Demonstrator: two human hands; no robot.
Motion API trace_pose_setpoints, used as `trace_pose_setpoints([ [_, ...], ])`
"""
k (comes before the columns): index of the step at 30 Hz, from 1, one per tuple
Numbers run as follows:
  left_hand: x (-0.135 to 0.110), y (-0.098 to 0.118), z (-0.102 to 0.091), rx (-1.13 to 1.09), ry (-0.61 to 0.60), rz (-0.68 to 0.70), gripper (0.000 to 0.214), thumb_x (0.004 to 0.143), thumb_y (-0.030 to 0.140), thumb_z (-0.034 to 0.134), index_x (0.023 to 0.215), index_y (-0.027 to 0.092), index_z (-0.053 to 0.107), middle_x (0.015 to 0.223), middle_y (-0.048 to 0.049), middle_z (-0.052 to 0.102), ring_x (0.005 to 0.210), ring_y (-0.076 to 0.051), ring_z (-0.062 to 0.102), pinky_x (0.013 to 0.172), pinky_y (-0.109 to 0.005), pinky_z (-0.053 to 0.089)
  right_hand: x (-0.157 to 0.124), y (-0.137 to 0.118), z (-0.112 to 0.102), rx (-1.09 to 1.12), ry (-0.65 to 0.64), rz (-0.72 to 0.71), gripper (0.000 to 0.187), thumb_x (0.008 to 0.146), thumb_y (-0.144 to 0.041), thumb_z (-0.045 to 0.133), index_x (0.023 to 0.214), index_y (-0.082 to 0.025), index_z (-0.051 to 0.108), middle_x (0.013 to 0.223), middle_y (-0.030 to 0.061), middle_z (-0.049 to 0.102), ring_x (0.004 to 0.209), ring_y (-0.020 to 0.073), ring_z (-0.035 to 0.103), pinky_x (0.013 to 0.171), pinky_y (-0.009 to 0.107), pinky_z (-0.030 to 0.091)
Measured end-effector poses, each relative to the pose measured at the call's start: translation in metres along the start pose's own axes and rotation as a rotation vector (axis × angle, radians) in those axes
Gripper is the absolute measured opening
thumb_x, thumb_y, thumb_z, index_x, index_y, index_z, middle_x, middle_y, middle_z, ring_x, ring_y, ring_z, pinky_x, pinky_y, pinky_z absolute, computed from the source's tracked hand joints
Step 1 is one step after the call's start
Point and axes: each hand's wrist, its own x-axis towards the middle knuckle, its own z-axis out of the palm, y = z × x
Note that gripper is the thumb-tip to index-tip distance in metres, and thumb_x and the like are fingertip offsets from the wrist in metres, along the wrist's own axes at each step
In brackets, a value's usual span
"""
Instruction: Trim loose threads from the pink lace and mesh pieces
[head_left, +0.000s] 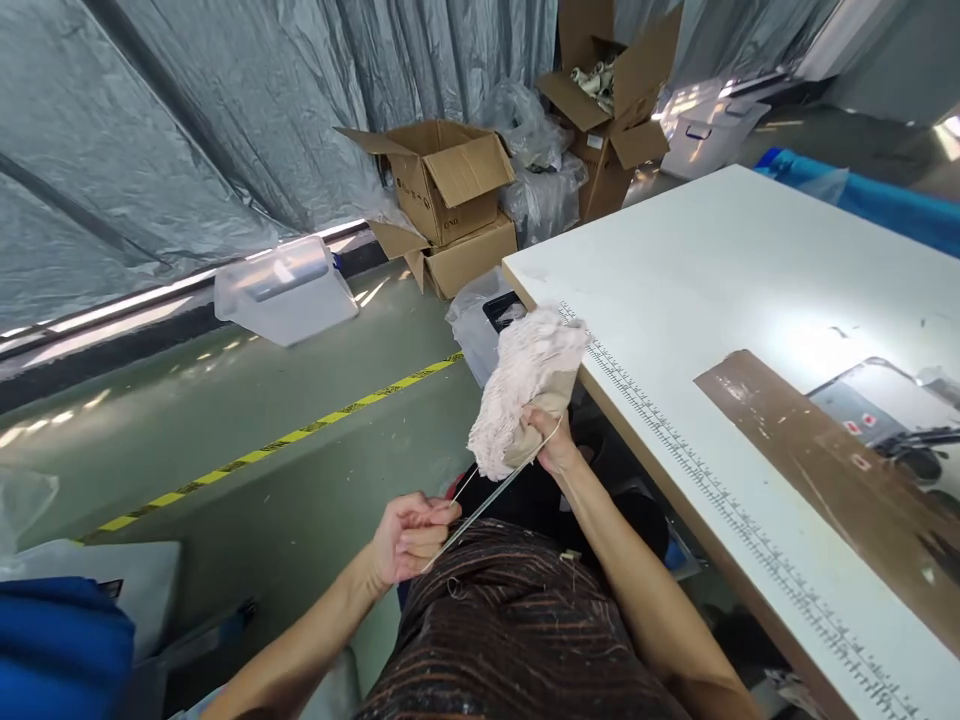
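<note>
A bundle of pale pink, ruffled cloth [529, 370] with a beige fabric part is in my right hand [551, 440], whose fingers and thumb are closed around its lower end. Thin pale cords [484, 508] run taut from that end down to my left hand [415, 540]. The left fingers are pinched closed on the cords, over my lap. The bundle's upper end is at the edge of the white table [645, 270], in front of it from my view; whether it touches the table I cannot tell.
A printed ruler scale [660, 430] runs along the table edge, with a brown board [810, 460] and a sewing machine [915, 450] beyond. Open cardboard boxes [457, 190], a clear plastic bin [285, 290] and yellow-black floor tape [292, 437] lie ahead. Blue material [60, 640] is at lower left.
</note>
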Motion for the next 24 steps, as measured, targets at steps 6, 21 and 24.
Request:
trace_pose_setpoints([
  [6,-0.021,0.037,0.032,-0.049,0.222,0.631,0.015,0.074,0.005,0.048,0.080,0.018,0.047,0.041,0.0127,0.028,0.028,-0.006,0.023,0.036,-0.012,0.032,-0.001,0.025,-0.004,-0.041,-0.105,0.067,0.045,0.048,-0.047,0.083,0.079,-0.018,0.070,0.078,0.0064,0.073,0.076,0.0240,0.067,0.072,0.036,0.056],
  [21,-0.007,0.127,0.018,1.540,0.461,0.126,0.017,0.074,0.012,0.056,0.068,0.019,0.070,0.056,-0.0007,0.066,0.043,-0.014,0.057,0.048,-0.020,0.040,0.035,0.006,0.000,-0.559,-0.103,0.018,0.066,0.048,-0.036,0.087,0.105,-0.014,0.065,0.109,0.0146,0.074,0.104,0.0304,0.070,0.090,0.040,0.056],
  [24,0.002,0.124,0.011,1.546,0.568,0.301,0.015,0.067,0.008,0.067,0.073,0.021,0.071,0.057,0.0026,0.064,0.053,-0.015,0.064,0.054,-0.018,0.041,0.025,0.010,0.009,-0.408,-0.222,0.075,0.059,0.052,-0.037,0.086,0.102,-0.013,0.068,0.108,0.0133,0.076,0.100,0.0272,0.071,0.089,0.037,0.056],
])
